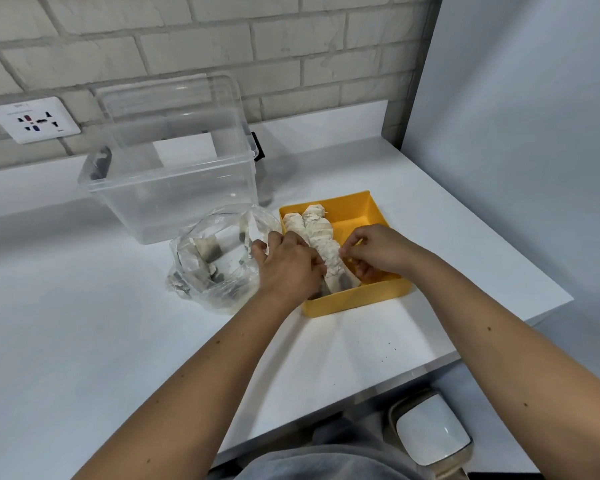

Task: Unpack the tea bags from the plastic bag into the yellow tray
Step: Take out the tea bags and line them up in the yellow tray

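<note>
Both curled: left hand (288, 266), right hand (376, 251) pinching tea bags (321, 233).

I see the yellow tray (355, 216) sitting flat, shallow and open-topped. Two rows of pale tea bags (321, 233) stand packed on edge along its left side, running from its far wall towards its near wall, and yellow floor shows in its right half. Just beside the tray's left wall slumps the plastic bag (222, 289), clear and crumpled, its mouth gaping upward. In it I make out a few loose tea bags (207, 252) with dark contents showing through.
</note>
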A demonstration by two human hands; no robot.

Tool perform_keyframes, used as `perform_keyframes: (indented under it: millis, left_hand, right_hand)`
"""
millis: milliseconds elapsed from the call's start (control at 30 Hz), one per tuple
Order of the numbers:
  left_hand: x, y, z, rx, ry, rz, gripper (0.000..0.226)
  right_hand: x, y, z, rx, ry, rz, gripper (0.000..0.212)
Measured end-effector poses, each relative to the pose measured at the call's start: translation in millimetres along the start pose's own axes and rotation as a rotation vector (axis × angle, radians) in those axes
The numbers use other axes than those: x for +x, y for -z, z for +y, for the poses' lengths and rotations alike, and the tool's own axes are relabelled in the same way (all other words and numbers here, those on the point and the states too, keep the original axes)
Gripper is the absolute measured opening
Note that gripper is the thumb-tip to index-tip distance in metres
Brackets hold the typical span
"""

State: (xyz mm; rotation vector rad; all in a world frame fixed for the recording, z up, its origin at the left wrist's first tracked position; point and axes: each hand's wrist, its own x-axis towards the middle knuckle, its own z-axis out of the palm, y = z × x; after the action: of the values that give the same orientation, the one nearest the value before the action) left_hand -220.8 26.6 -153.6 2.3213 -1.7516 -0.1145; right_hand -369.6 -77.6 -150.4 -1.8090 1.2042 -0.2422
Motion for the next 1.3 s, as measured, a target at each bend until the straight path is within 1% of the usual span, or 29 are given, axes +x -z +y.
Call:
perform_keyframes:
  millis: [67,200,300,367,433,500,533,600,633,700,800,933,1067,1167,1233,1300]
  left_hand:
    - [0,0,0,-0.011,0.0,-0.004,0.024]
    - [0,0,-1,-0.005,-0.009,-0.006,0.024]
    - [-1,-1,-2,-0.007,-0.017,0.002,0.023]
    - [-1,-3,-2,0.007,-0.022,0.014,0.023]
    - [0,-4,-4,0.026,-0.023,0.031,0.025]
    - [0,-4,-4,0.04,-0.025,0.036,0.026]
    - [0,-5,-4,0.041,-0.028,0.037,0.026]
    - [0,-5,-3,0.036,-0.032,0.037,0.026]
    - [0,-6,-3,0.035,-0.032,0.038,0.025]
    - [0,-6,-2,0.039,-0.031,0.038,0.024]
    - [2,-5,-3,0.04,-0.023,0.034,0.023]
    - [3,-4,-3,0.031,-0.025,0.045,0.02]
    - [4,-3,-3,0.061,-0.048,0.054,0.022]
    - [5,-3,-3,0.084,-0.052,0.074,0.025]
    - [5,-4,-3,0.095,-0.044,0.073,0.025]
    - [5,-5,-3,0.099,-0.036,0.072,0.025]
  right_hand:
    - [4,-2,-2,-0.047,0.037,0.024,0.017]
    - [8,-3,-1,-0.14,0.052,-0.05,0.011]
    - [7,-2,-4,-0.175,0.062,-0.111,0.013]
    - [5,-2,-4,-0.181,0.07,-0.077,0.017]
    - [3,3,-3,-0.159,0.035,-0.06,0.02]
    - [-1,11,0,-0.131,-0.04,-0.111,0.019]
    - [-3,13,1,-0.141,-0.064,-0.145,0.018]
    - [-7,14,3,-0.231,-0.051,-0.179,0.015]
    - [-8,13,3,-0.281,-0.033,-0.176,0.013]
    - [-11,10,-1,-0.303,-0.015,-0.147,0.014]
    - [-13,5,-5,-0.312,0.01,-0.082,0.029]
    - [-12,-4,-3,-0.303,0.066,-0.036,0.023]
    - [-14,4,-1,-0.247,0.065,-0.064,0.018]
    - [-14,7,-2,-0.279,0.101,-0.064,0.015]
    - [-12,2,-2,-0.276,0.11,-0.07,0.021]
    - [-11,-3,-3,-0.291,0.072,-0.065,0.032]
